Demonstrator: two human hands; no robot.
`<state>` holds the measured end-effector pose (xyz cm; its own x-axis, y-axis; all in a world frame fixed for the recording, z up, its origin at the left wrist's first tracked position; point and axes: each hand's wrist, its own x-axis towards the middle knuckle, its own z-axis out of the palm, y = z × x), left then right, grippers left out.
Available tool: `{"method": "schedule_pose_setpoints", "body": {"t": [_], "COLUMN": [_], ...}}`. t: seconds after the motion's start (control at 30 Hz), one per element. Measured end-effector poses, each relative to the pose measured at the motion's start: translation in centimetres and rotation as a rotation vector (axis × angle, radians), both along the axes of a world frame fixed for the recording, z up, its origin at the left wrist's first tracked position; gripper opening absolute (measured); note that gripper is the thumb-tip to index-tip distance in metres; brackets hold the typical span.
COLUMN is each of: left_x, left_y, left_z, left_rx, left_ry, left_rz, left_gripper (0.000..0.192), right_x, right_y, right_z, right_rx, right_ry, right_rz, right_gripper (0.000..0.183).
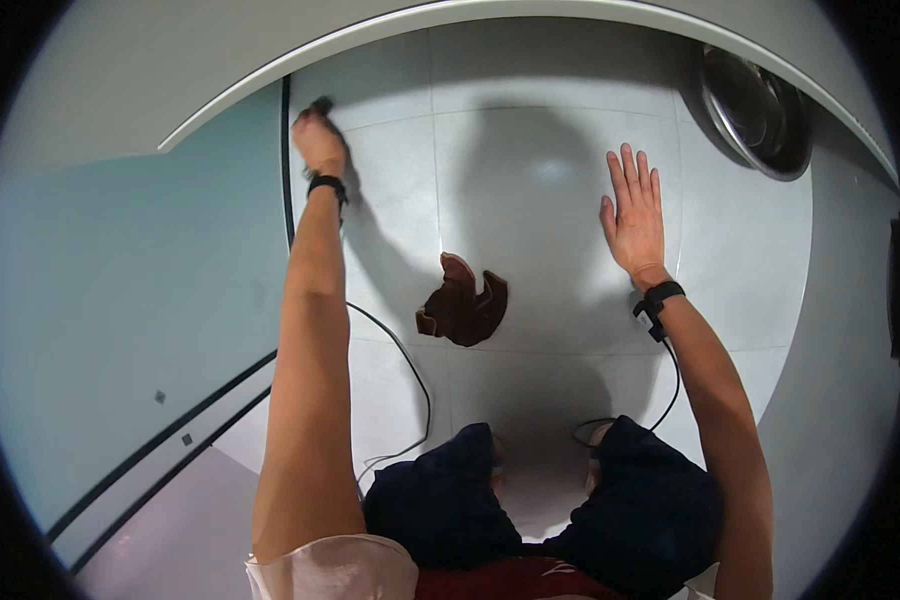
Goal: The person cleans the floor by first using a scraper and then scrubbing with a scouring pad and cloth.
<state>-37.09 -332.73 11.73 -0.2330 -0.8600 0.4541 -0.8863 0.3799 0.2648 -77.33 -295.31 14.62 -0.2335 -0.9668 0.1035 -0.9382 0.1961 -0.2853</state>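
My left hand reaches forward at the upper left, its fingers curled at a small dark thing that is blurred, so I cannot tell what it is or whether it is gripped. My right hand is flat, palm down, with its fingers stretched forward and nothing in it. On the grey tiled floor between my forearms lies a crumpled dark brown cloth with lighter edges. Neither hand touches it. Each wrist wears a black band, and the right one carries a small device with a cable.
A round metal basin stands on the floor at the upper right, partly under a pale overhanging edge. Bluish panels with dark trim stand at the left. Another thin cable curves beside my left arm.
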Motion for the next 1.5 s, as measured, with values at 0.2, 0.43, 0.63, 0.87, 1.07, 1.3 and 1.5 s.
{"method": "schedule_pose_setpoints", "body": {"t": [0.2,0.43,0.63,0.87,1.07,1.3,1.5], "left_x": [-1.8,3.1,-13.8,-24.1,-16.7,-2.3,4.2], "left_y": [6.2,-2.0,2.5,14.5,26.9,37.0,26.1], "left_z": [0.6,-3.5,-6.0,-1.2,9.0,4.5,2.4], "left_rx": [0.162,0.107,0.072,0.078,0.41,0.659,0.222], "left_ry": [0.027,-0.093,-0.008,0.059,0.135,-0.022,0.063], "left_rz": [-0.255,-0.067,-0.294,-0.487,-0.797,-0.652,-0.043], "left_gripper": [0.055,0.047,0.057,0.059,0.07,0.067,0.047], "right_x": [-1.1,0.0,-0.3,1.1,-0.8,-0.6,0.1], "right_y": [1.9,0.4,0.8,-0.9,1.6,0.7,0.3], "right_z": [0.2,0.4,0.1,-0.1,-1.0,-1.3,-1.4], "right_rx": [0.063,0.052,0.046,-0.014,-0.021,-0.047,-0.077], "right_ry": [0.009,0.032,0.07,0.059,0.042,0.057,0.039], "right_rz": [-0.043,-0.014,-0.013,0.038,0.008,0.036,0.045], "right_gripper": [0.066,0.065,0.065,0.065,0.064,0.063,0.062]}}
